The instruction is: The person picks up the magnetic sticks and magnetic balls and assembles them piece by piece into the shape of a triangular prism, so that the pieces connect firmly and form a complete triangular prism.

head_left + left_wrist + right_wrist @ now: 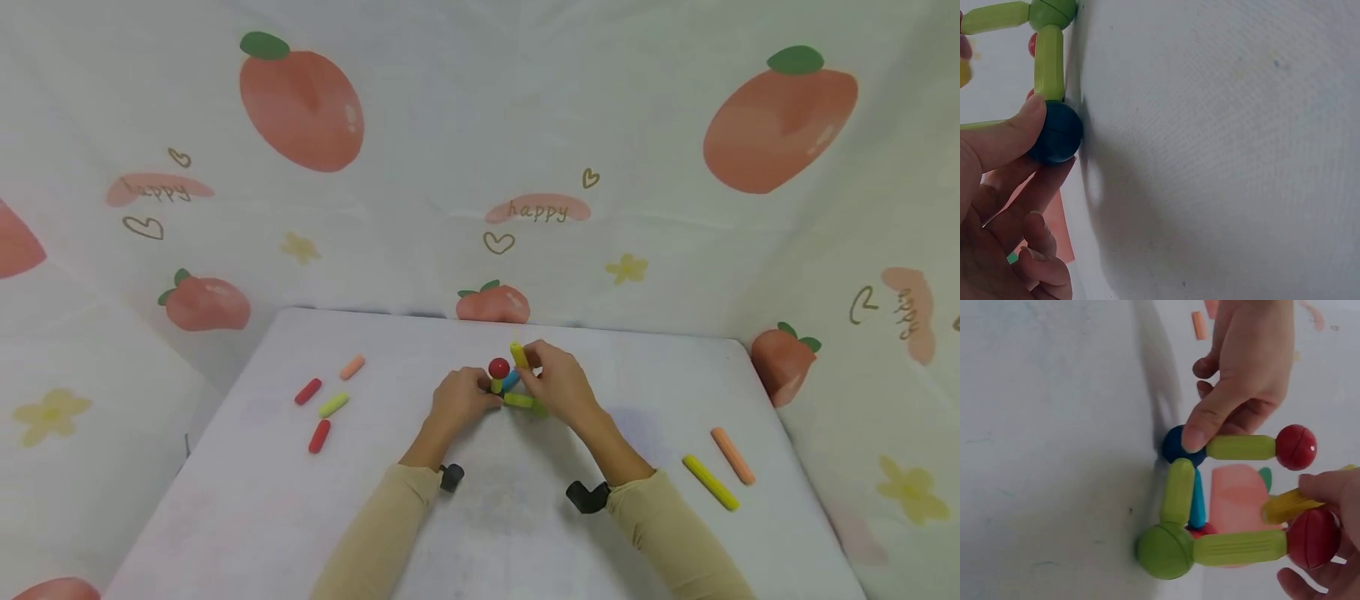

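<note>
My left hand (460,400) pinches the dark blue ball (1059,132) of a small stick-and-ball frame at the table's middle. From that ball a lime stick (1177,492) runs to a green ball (1165,551), and a light blue stick (1197,503) leads toward a red ball, mostly hidden. Another lime stick (1241,447) rises from the blue ball to a red ball (1296,447). A third lime stick (1240,547) joins the green ball to another red ball (1314,539). Between thumb and fingers, my right hand (564,385) holds a yellow stick (1291,505) beside that red ball.
At the left lie two red sticks (319,436), a lime stick (333,405) and an orange stick (352,367). A longer yellow stick (710,482) and an orange one (732,455) lie at the right. Printed cloth (420,250) hangs behind the white table (495,550).
</note>
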Demonstrator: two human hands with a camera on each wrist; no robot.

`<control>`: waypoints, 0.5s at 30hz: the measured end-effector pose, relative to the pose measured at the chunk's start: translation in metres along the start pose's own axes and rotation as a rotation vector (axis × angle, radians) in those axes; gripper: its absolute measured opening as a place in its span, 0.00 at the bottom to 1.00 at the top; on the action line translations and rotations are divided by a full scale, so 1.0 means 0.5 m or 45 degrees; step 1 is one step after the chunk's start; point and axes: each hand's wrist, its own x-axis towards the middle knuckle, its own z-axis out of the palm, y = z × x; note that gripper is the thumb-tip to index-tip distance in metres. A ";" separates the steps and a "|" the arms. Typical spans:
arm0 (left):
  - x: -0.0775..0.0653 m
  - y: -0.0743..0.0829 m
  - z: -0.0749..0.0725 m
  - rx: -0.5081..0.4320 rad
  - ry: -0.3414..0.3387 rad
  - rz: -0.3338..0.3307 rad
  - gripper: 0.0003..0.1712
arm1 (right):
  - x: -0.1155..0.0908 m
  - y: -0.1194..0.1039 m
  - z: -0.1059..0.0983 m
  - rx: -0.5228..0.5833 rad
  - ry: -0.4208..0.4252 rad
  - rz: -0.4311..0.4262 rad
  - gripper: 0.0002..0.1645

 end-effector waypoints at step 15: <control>0.001 0.005 0.000 -0.017 -0.019 -0.035 0.19 | -0.029 0.005 0.026 -0.465 0.027 -0.026 0.18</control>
